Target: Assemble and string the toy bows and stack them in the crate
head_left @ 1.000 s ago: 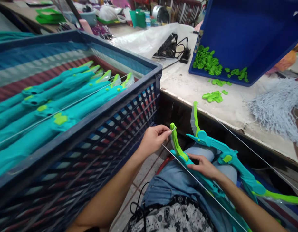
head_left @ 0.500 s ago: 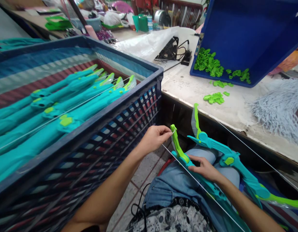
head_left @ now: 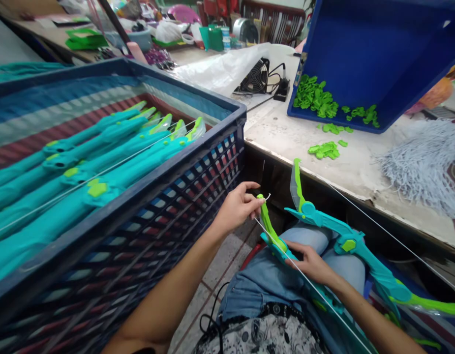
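A teal toy bow with a lime-green limb lies slanted across my lap. At the limb's tip, my left hand pinches the white string, thumb and finger pressed together at the green end. A short loose string end sticks out past the fingertips. My right hand is wrapped round the bow's teal body just below the green limb; part of the grip is hidden. Beyond it, a second toy bow rests over my knee and along the table edge, with its own white string running to the right.
On my left stands a dark blue plastic crate with several teal bows in it. On the white table are loose green pieces, a tipped blue bin, a bundle of pale strings and a small black fan.
My left hand has shifted slightly right over the limb tip, and its index finger has lifted. The string end now pokes out to the right of the tip. My right hand stays on the bow.
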A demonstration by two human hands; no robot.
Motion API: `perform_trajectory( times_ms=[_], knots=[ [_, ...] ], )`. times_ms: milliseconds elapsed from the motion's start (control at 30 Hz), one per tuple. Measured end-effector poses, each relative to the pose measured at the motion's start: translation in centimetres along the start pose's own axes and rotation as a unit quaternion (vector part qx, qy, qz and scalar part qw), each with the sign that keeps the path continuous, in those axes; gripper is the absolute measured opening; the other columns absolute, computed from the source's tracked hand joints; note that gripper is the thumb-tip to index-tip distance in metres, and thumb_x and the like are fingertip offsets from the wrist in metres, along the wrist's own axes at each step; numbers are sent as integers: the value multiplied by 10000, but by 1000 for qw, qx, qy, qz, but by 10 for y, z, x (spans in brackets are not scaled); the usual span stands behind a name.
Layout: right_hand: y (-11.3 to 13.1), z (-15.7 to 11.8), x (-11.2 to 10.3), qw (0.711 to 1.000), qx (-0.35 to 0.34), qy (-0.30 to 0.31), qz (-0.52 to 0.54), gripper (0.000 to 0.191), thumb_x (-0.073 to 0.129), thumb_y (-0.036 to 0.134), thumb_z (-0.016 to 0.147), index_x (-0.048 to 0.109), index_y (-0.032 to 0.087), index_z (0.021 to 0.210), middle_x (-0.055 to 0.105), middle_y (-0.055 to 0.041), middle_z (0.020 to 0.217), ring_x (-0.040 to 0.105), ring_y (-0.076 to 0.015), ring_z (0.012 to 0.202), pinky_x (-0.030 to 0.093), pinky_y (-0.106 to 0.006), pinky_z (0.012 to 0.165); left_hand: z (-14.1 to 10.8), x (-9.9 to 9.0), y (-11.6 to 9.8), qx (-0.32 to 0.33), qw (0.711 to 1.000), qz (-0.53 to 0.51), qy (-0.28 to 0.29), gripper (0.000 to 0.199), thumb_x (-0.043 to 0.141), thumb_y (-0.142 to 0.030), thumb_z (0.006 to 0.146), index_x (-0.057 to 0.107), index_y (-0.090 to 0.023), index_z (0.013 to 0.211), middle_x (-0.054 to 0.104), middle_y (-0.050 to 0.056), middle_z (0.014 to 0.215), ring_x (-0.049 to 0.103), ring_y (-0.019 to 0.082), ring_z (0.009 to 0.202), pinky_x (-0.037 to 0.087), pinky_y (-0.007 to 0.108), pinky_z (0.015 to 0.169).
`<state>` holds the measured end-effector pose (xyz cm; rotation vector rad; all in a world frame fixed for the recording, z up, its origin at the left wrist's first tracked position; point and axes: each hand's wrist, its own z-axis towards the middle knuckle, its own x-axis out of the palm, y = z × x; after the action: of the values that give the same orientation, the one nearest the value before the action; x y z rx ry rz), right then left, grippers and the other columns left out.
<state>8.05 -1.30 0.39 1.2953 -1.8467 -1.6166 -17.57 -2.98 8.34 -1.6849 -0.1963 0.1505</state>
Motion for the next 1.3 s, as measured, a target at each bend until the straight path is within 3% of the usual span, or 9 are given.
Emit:
perform_trajectory(
  times_ms=[133, 267, 367, 800, 1033, 1100, 1167, 1233, 1300],
  knots=[
    [12, -1, -1, 986, -51, -58, -148, 418, 602, 359, 849, 616, 210, 1239, 670, -99, 1115, 616, -268, 1021, 489, -439, 925, -10, 0, -3, -23, 998, -25, 54, 315, 690, -369, 712, 600, -120, 882, 613, -11, 542, 506, 81, 430, 398, 188, 434],
    [55, 23, -15, 942, -193, -187, -200, 337, 547, 314, 906, 602, 223, 1226, 647, -101, 1120, 594, -234, 1039, 488, -402, 908, -22, 8, -7, -11, 997, 11, 72, 269, 664, -355, 736, 612, -128, 871, 606, -21, 540, 518, 85, 444, 416, 189, 449],
    [83, 43, -22, 931, -255, -173, -197, 277, 550, 275, 909, 620, 221, 1172, 671, -73, 983, 621, -196, 917, 508, -335, 812, -27, 12, -7, -3, 998, 41, 48, 233, 645, -339, 748, 614, -134, 855, 587, -37, 517, 508, 81, 435, 410, 181, 443],
    [99, 51, -16, 949, -246, -178, -85, 125, 569, 199, 825, 629, 181, 717, 616, -9, 707, 551, -119, 639, 413, -236, 581, -34, 15, -4, 7, 994, 98, 50, 204, 615, -332, 779, 627, -154, 879, 604, -33, 554, 573, 116, 485, 450, 202, 492],
    [92, 56, -17, 931, -189, -306, -61, 126, 532, 211, 755, 566, 181, 637, 534, 19, 615, 498, -113, 584, 385, -238, 554, -57, 25, -9, 177, 928, 320, -75, 111, 619, -260, 777, 700, -199, 822, 640, 73, 1021, 573, 225, 992, 443, 334, 883],
    [87, 62, -27, 924, -145, -354, -10, 126, 546, 246, 743, 568, 182, 637, 520, 30, 577, 487, -113, 547, 391, -237, 528, -61, 27, -9, 188, 941, 280, -29, 85, 608, -226, 763, 679, -181, 778, 618, 93, 1116, 541, 243, 1075, 419, 361, 940],
    [88, 64, -35, 911, -126, -391, 28, 130, 560, 266, 748, 568, 184, 646, 511, 37, 561, 480, -113, 527, 403, -239, 515, -62, 30, -8, 142, 964, 206, 89, 119, 572, -215, 787, 677, -171, 820, 661, 78, 1004, 592, 208, 961, 454, 324, 869],
    [97, 58, -35, 895, -163, -415, 23, 129, 560, 256, 781, 570, 189, 672, 534, 25, 612, 503, -119, 567, 425, -245, 539, -60, 34, -5, 77, 969, 155, 178, 180, 562, -246, 813, 705, -167, 887, 676, 54, 862, 611, 185, 842, 466, 293, 789],
    [110, 45, -26, 880, -241, -410, -26, 134, 548, 217, 827, 577, 194, 698, 563, 2, 693, 535, -131, 649, 454, -263, 604, -58, 38, -3, 18, 977, 98, 189, 242, 566, -319, 836, 729, -171, 935, 685, 55, 854, 613, 193, 861, 458, 294, 802]
  ],
)
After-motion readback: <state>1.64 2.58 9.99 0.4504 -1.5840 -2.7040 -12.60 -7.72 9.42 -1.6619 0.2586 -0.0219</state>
